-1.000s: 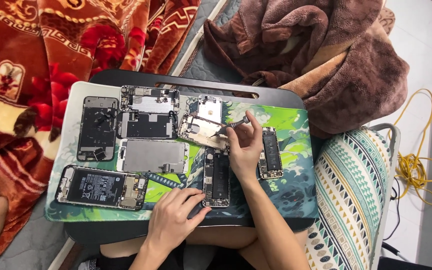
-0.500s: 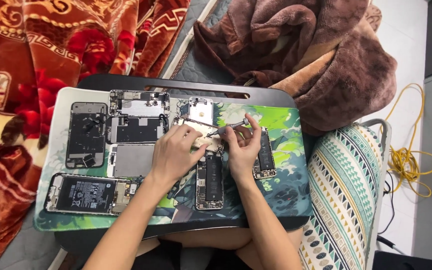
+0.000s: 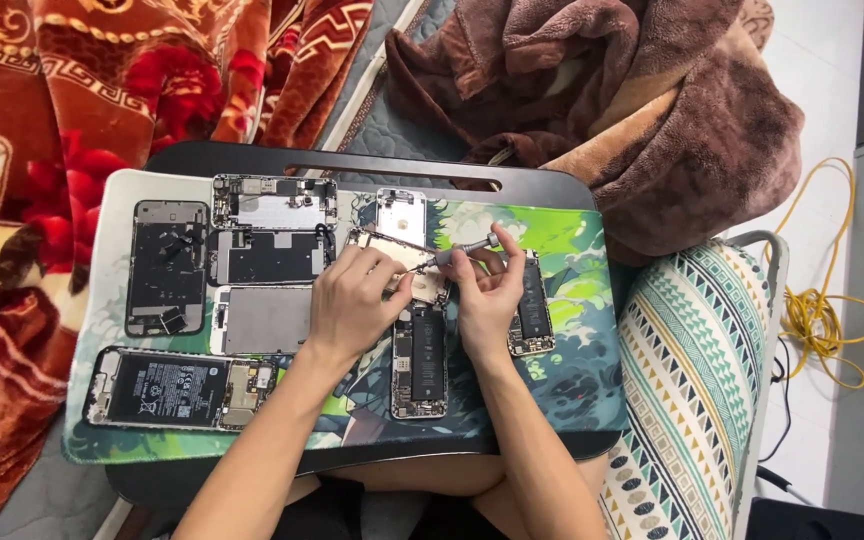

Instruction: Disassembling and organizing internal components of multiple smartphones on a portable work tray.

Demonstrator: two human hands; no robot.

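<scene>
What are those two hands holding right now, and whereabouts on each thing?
The right hand holds a small grey screwdriver around its handle. The left hand steadies an opened phone frame by its near edge.

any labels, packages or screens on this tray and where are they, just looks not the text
Battery label: on the opened phone at the mat's near left corner; flat black rectangle with small pale print.
Battery label: on the opened phone between the left hand and right hand; narrow black rectangle, print too small to tell.
No packages or lit screens show.
</scene>
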